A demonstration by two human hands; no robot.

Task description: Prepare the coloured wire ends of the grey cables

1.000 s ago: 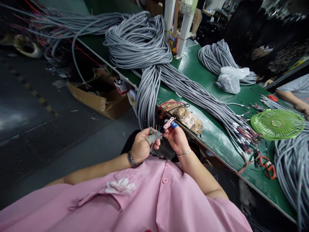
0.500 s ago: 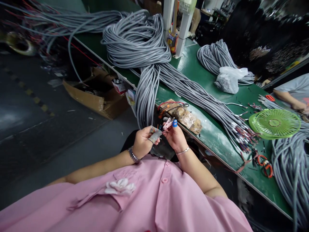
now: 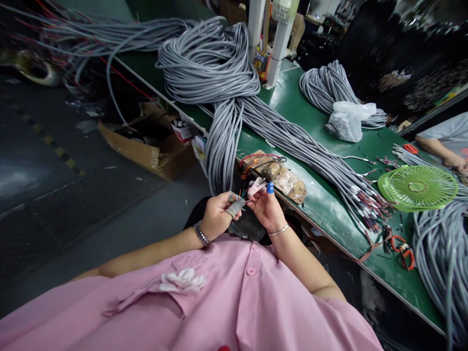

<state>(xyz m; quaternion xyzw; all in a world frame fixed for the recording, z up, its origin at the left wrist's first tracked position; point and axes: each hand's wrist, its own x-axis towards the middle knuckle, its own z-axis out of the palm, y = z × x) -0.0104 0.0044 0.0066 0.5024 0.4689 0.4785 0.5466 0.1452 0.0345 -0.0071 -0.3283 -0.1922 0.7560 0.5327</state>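
Note:
My left hand (image 3: 216,214), with a watch at its wrist, is closed in a pinch in front of my shirt. Thin coloured wires (image 3: 241,193) fan out from between its fingertips, and grey wrapping covers its thumb and a finger. Close by on the right, my right hand (image 3: 268,212) has its fingers curled around a small pale pink clip-like tool (image 3: 257,186). Blue tape is wound round a fingertip of that hand. The tool sits just beside the wire ends; whether it touches them I cannot tell.
A green table (image 3: 318,234) carries a large grey cable bundle (image 3: 208,63), a taped wooden block (image 3: 280,178), a green fan (image 3: 417,187) and orange-handled scissors (image 3: 402,251). A cardboard box (image 3: 146,156) stands on the floor at left. Another person's arm (image 3: 438,148) rests at far right.
My right hand has shifted slightly right, away from the left hand, and the pink tool has turned a little. My left hand stays pinched on the wires.

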